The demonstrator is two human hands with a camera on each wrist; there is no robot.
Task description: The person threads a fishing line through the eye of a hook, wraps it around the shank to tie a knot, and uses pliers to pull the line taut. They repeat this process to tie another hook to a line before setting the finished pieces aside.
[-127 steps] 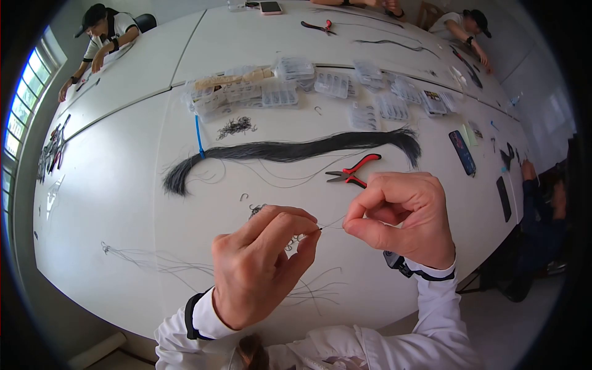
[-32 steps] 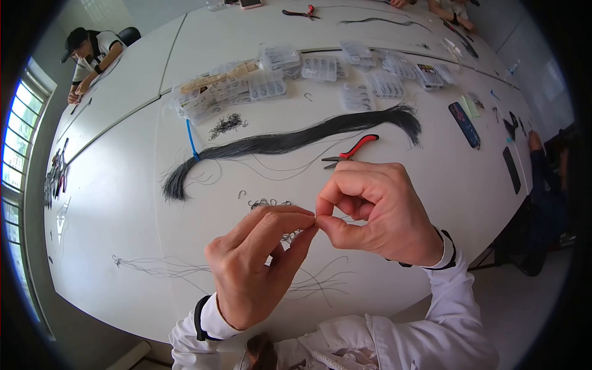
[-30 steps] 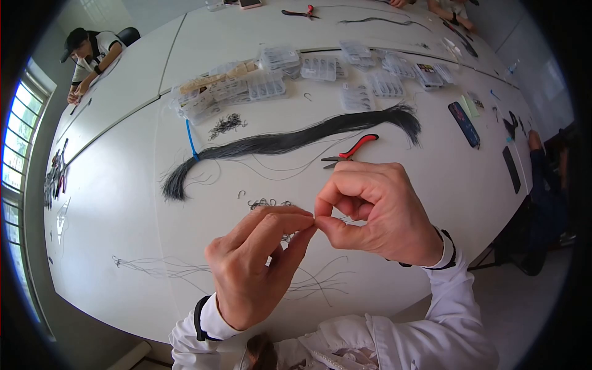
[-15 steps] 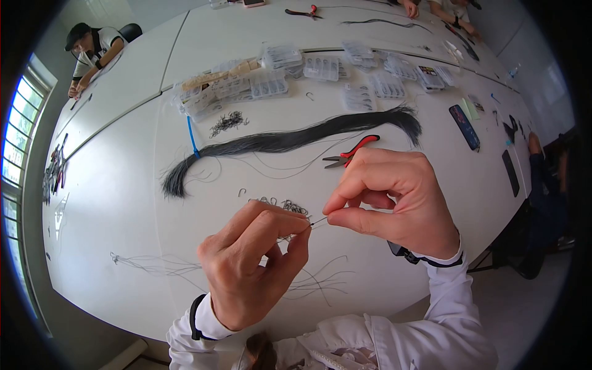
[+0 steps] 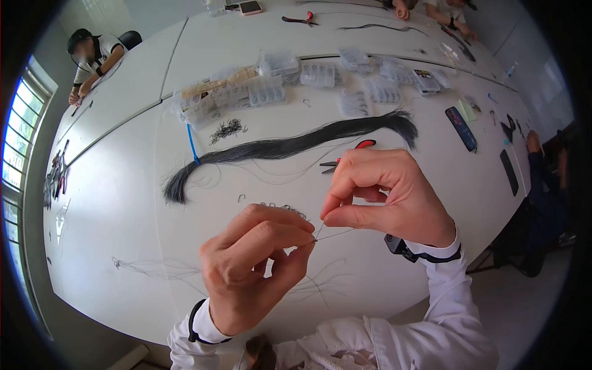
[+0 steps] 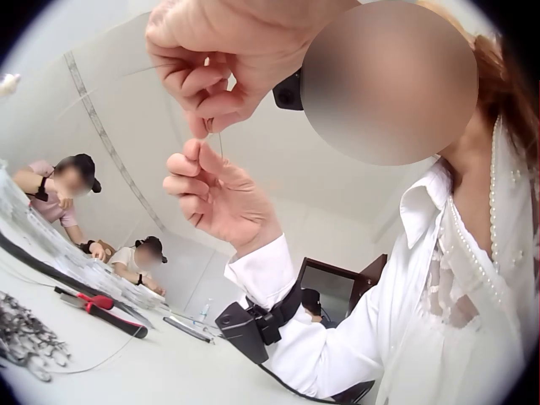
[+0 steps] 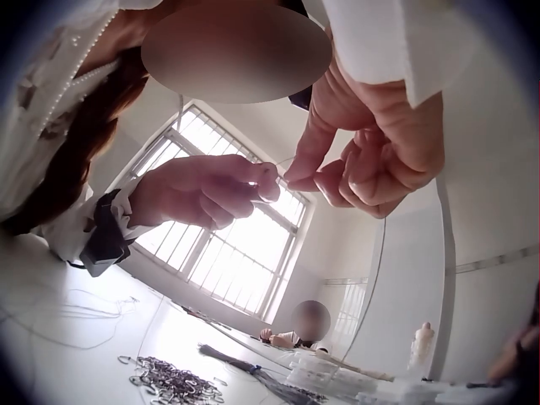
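Observation:
In the head view my left hand (image 5: pixel 256 265) pinches a fish hook (image 5: pixel 316 240) between thumb and fingers; only its small dark end shows, the rest hidden by the fingers. Thin fishing line (image 5: pixel 336 235) runs from that end in two strands, one up to the fingertips of my right hand (image 5: pixel 388 197), one trailing off rightward below them. The right thumb and forefinger pinch the line, a short way from the left fingertips. Both hands are raised above the table, as the wrist views show. A pile of fish hooks (image 7: pixel 173 381) lies beyond the left hand.
A long bundle of dark line (image 5: pixel 290 145) with a blue tie (image 5: pixel 192 143) lies across the white table. Red-handled pliers (image 5: pixel 365 144) lie partly behind the right hand. Clear plastic boxes (image 5: pixel 265 91), more hooks (image 5: pixel 227 131) and loose tied lines (image 5: pixel 154 266) surround the work.
About a second ago the fingertips of both hands met. They then parted with the line stretched between them; now two strands spread from the hook's end.

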